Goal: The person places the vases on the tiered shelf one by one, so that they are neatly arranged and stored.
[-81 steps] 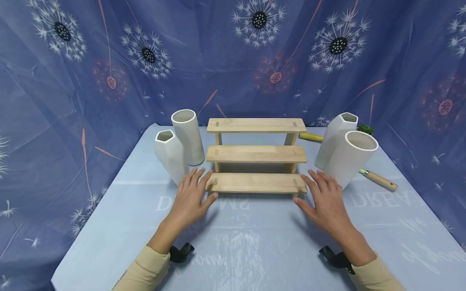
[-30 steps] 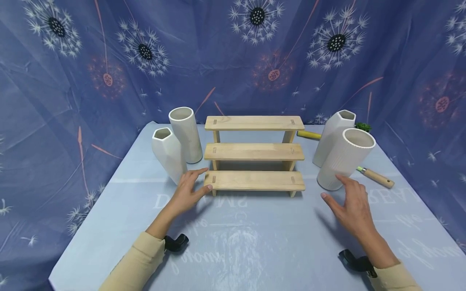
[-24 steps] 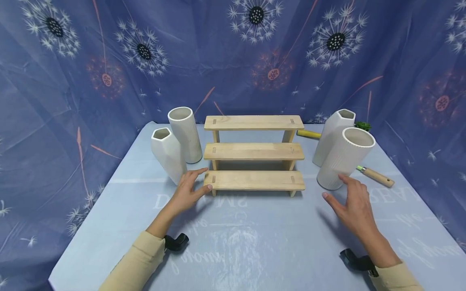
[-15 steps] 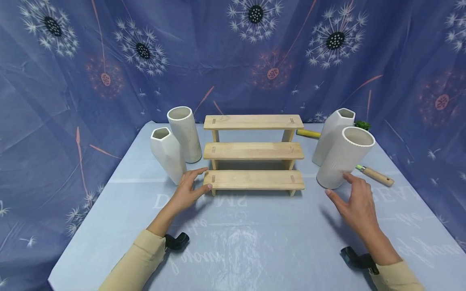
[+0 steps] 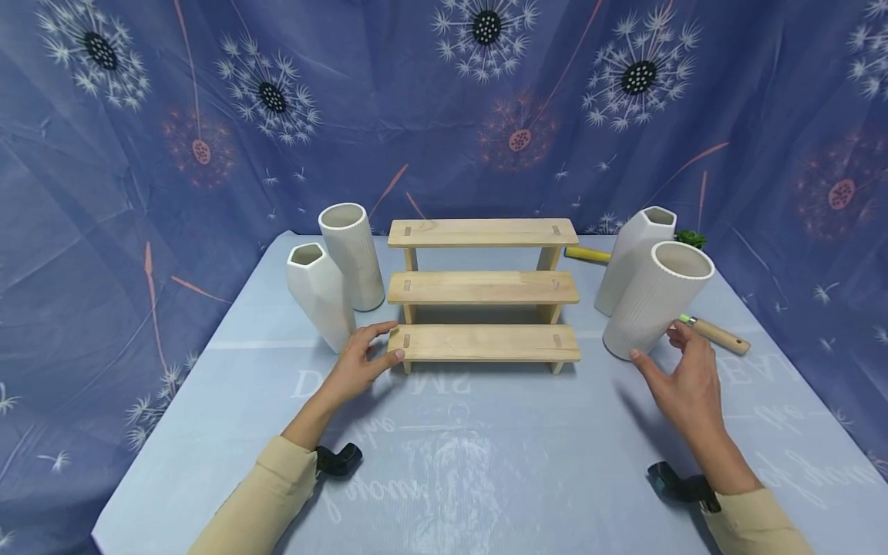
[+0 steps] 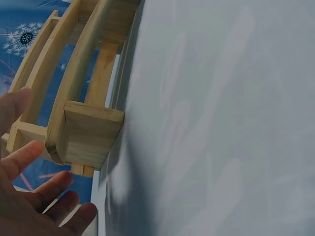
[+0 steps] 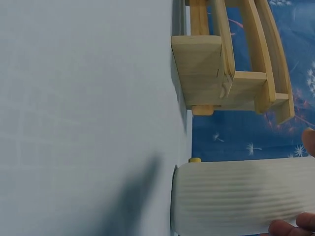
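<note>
A three-tier wooden shelf stand (image 5: 483, 288) stands in the middle of the table. My left hand (image 5: 352, 368) is at the left end of its lowest board, fingers relaxed and spread; the left wrist view shows its fingers (image 6: 29, 155) close to the board's end, holding nothing. On the right, a ribbed white cylindrical vase (image 5: 648, 301) stands upright. My right hand (image 5: 690, 385) is around its near right side, thumb and fingers on opposite sides. In the right wrist view, fingertips (image 7: 283, 228) overlap the ribbed vase (image 7: 236, 194), while the thumb (image 7: 309, 141) appears apart from it.
A faceted white vase (image 5: 631, 258) stands behind the ribbed one, near a yellow-handled item (image 5: 587, 254) and a green plant (image 5: 691, 239). A wooden-handled tool (image 5: 721, 337) lies far right. Another faceted vase (image 5: 322, 297) and cylindrical vase (image 5: 354, 258) stand left of the shelf stand.
My right hand has left the stand's right end and moved right to the ribbed vase, its fingers now reaching round the far side. My left hand stays by the stand's left end.
</note>
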The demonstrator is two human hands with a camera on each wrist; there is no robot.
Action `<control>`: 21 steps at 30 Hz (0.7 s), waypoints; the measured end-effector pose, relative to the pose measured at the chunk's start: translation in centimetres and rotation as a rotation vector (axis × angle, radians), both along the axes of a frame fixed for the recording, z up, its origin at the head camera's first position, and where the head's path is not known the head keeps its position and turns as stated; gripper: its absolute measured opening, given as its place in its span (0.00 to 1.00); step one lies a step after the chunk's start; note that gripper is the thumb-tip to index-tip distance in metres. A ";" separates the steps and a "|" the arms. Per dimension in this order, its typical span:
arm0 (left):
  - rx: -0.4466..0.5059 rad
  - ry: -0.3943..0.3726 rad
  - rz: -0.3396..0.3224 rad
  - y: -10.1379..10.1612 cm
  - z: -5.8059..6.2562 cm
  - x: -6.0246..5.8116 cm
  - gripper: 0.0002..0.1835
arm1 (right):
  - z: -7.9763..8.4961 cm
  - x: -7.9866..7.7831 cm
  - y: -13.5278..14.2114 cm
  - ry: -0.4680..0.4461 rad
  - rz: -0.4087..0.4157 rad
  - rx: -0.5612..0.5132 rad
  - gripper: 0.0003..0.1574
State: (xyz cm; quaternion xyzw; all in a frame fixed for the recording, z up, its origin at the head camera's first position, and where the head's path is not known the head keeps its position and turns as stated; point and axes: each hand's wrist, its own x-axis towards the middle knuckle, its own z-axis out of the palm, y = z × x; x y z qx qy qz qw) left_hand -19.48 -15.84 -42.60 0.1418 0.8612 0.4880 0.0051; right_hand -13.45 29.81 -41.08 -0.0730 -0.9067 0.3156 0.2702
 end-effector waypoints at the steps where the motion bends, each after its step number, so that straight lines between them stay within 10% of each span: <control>1: 0.010 -0.006 -0.004 0.0 0.0 0.0 0.28 | 0.0 -0.1 0.0 -0.009 -0.005 -0.006 0.47; 10: 0.090 -0.086 -0.029 1.1 2.8 1.4 0.28 | 0.0 -0.7 0.4 -0.065 -0.036 -0.077 0.48; 21: 0.127 -0.094 -0.040 1.3 2.4 1.1 0.28 | 0.0 -1.7 0.7 -0.104 -0.049 -0.176 0.48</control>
